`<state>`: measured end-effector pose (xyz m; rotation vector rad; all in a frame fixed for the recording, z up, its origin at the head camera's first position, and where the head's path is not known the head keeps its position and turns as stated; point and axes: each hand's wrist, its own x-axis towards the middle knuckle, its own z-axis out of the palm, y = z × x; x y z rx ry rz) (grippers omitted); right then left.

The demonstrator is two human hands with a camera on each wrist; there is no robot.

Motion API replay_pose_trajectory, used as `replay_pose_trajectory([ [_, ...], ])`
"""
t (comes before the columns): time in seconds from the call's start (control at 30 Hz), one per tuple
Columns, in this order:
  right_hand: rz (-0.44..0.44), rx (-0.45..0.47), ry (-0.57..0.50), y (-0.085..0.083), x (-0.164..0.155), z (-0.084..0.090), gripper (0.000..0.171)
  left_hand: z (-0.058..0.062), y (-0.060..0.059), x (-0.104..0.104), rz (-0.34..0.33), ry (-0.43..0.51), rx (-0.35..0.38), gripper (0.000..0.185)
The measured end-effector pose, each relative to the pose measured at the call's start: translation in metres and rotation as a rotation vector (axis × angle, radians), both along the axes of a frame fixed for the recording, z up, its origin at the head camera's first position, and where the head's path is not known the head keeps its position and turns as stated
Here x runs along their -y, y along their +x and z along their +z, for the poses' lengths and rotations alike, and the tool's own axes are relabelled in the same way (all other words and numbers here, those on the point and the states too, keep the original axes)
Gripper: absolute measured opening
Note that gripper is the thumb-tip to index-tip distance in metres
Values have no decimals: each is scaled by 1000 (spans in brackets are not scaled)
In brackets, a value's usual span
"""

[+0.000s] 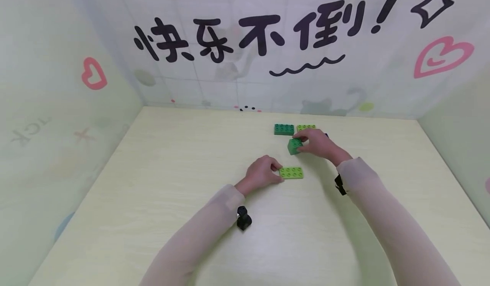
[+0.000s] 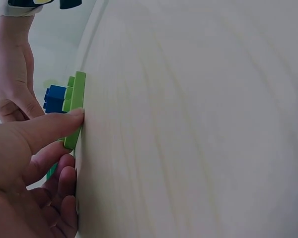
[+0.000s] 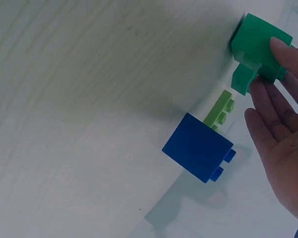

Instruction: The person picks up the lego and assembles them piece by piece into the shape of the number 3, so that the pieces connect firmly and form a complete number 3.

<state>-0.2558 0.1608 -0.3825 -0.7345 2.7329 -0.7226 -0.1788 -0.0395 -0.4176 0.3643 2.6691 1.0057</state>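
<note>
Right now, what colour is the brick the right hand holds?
Dark green brick, gripped by the right hand; clearest in the right wrist view.

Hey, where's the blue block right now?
The blue block sits on the table at the far side, mostly hidden in the head view behind the right hand; the right wrist view shows it beside a light green plate.

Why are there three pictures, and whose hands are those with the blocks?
They are one person's two hands. The big picture comes from a camera on the person's head; the other two come from small cameras strapped to each wrist. On the pale table lie toy bricks. The left hand touches a flat light green brick with its fingertips. The right hand holds a dark green cube brick. Behind it lie a dark green flat brick and another light green one. The right wrist picture also shows a blue brick.
</note>
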Motion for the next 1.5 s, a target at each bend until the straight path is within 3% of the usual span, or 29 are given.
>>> replay_pose_trajectory([
  [0.27, 11, -30, -30, 9, -8, 5, 42, -6, -2, -2, 8, -12, -1, 34],
  [0.6, 21, -23, -25, 21, -14, 11, 41, 1, -2, 1, -1, -12, 4, 34],
  [0.9, 50, -50, -44, 34, -18, 13, 40, -1, -4, 1, 2, 1, 19, 33],
  [1.5, 60, 0, -87, 58, -16, 10, 39, -2, -4, 1, -9, 5, 14, 33],
])
